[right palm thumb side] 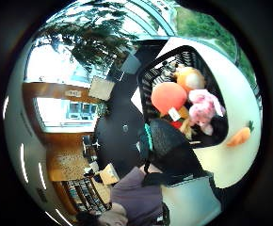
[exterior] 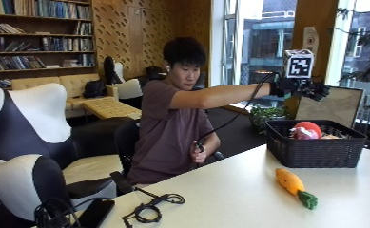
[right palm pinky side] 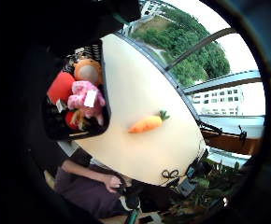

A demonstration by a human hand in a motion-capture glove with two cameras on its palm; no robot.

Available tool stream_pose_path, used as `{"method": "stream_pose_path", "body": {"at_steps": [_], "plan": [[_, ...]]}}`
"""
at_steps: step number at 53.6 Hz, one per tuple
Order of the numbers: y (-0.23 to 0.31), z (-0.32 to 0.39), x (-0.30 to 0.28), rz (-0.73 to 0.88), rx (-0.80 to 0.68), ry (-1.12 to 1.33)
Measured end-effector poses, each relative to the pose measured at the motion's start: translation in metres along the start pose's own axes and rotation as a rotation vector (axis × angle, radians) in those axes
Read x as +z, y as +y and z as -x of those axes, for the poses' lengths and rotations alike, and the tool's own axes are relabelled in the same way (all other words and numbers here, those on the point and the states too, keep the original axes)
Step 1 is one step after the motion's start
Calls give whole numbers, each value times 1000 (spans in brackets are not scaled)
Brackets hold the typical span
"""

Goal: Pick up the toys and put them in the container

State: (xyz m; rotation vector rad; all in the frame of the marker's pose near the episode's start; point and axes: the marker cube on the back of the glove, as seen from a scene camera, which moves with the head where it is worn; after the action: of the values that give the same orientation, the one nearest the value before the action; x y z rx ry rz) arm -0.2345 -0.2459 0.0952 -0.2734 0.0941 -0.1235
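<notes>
white table | on it: black basket, plush carrot, black cable coil, phone

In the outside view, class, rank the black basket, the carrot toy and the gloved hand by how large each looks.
1. black basket
2. carrot toy
3. gloved right hand, close to the carrot in apparent size, so that order is unsure.

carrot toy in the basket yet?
No. The carrot toy lies on the white table, in front of the black basket and apart from it.
</notes>
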Motion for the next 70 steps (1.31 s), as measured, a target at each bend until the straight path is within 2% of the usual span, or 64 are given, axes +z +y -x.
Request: {"method": "stream_pose_path", "body": {"at_steps": [2,8,12,17,21,25,26,30,42,50,58,63,70], "plan": [[4,-20,1,4,17,23],[24,-59,4,25,-161,-183],[31,-90,18,42,-180,-130],[40,-109,39,67,-311,-155],[40,-127,67,71,-339,-94],[29,-147,111,91,-132,66],[27,-149,122,105,-135,62],[31,-148,160,178,-367,-89],[13,-159,266,346,-381,-206],[7,-153,295,143,-368,-217],[-5,-145,295,-49,-255,-347],[-16,-153,283,-162,-133,-354],[-22,-157,237,-189,-39,-422]]}}
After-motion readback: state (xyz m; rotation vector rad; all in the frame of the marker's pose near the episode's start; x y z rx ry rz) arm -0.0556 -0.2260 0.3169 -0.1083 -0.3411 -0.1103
